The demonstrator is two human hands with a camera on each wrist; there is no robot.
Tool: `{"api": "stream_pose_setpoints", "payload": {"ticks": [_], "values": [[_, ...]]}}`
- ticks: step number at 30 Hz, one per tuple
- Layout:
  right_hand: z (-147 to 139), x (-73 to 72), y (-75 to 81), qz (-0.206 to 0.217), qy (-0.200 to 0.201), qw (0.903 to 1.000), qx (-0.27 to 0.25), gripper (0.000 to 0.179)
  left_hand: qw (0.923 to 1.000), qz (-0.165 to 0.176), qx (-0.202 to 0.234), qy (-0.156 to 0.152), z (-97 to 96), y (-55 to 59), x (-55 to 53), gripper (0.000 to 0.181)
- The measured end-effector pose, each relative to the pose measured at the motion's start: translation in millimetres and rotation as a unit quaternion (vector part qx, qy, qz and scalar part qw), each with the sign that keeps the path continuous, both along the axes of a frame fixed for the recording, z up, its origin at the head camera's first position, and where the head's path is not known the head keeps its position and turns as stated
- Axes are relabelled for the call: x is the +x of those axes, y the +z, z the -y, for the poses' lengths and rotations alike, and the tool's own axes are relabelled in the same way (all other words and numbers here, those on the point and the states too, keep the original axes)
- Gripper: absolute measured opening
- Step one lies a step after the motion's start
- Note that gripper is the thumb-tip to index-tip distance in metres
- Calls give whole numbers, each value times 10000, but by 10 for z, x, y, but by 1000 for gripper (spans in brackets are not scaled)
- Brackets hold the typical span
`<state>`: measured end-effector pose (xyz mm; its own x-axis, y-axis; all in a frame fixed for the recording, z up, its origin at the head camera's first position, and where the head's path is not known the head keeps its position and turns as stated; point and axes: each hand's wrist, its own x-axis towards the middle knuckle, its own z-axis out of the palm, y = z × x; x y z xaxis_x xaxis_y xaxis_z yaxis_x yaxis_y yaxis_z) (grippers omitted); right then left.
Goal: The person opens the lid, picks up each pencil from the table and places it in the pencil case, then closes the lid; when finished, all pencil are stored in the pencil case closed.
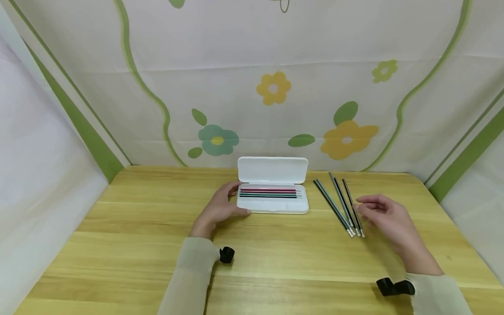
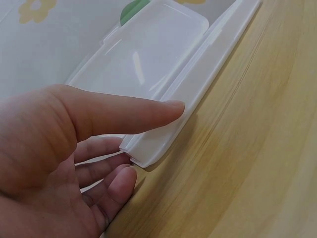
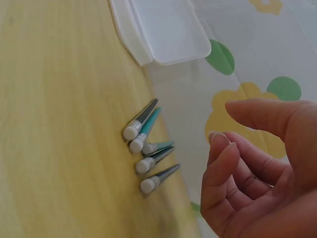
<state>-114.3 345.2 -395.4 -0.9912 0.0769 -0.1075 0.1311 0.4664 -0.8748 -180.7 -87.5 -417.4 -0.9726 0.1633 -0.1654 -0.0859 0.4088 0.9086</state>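
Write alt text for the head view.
A person's left hand holds the left end of an open white case with pencils inside; the empty right hand hovers beside five loose pencils on a wooden table. Flowered cloth hangs behind.

Behind a wooden counter (image 1: pixel 118 245) hangs a pale cloth (image 1: pixel 220 48) printed with orange and teal flowers (image 1: pixel 336 143), green leaves (image 1: pixel 301 140) and wavy lines (image 1: pixel 126 43); green stripes (image 1: pixel 88 131) slant toward the counter's far corners.

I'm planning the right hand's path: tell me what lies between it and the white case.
Five loose pencils lie on the table between the right hand and the open white case, as the head view shows.
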Motion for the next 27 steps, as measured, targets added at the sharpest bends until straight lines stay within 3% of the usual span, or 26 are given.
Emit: {"api": "stream_pose_setpoints", "payload": {"ticks": [12,27], "values": [[-214,55,-204,910,91,9954,292,60,9998,-135,-44,-148,-93,-20,-29,89],[-225,25,-196,817,239,9950,519,49,10000,-44,-34,-18,-95,-13,-48,90]]}}
